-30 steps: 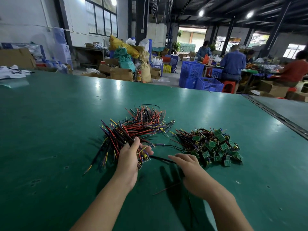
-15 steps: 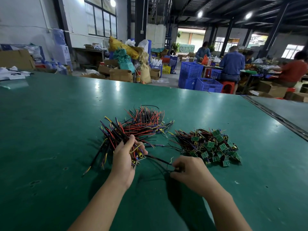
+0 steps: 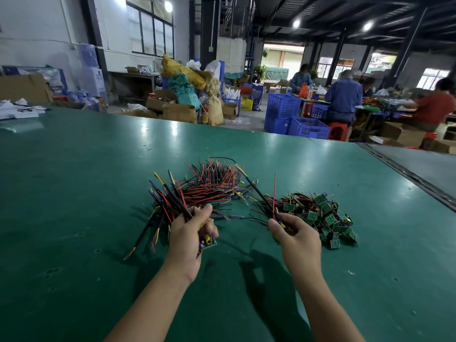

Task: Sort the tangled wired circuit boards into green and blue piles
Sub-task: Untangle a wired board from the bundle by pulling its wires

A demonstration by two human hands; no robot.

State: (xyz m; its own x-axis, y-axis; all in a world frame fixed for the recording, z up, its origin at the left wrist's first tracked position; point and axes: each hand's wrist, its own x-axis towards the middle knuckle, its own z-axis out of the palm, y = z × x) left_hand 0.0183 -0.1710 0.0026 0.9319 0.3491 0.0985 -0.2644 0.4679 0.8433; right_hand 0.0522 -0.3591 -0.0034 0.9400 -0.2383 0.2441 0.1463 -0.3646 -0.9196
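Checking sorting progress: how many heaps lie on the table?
2: a tangled wire heap ahead of the left hand, a green-board pile beside the right hand. Others could lie off-frame.

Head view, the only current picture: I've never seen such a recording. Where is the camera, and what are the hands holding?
No machine here: a person works bare-handed, and the camera sits on their head, looking forward and down. The left hand grips a bundle of wired boards; the right hand pinches one piece whose black and red wires stick up. On the green table lie a tangled heap of wires and, to its right, a pile of green boards. Other workers sit far behind.
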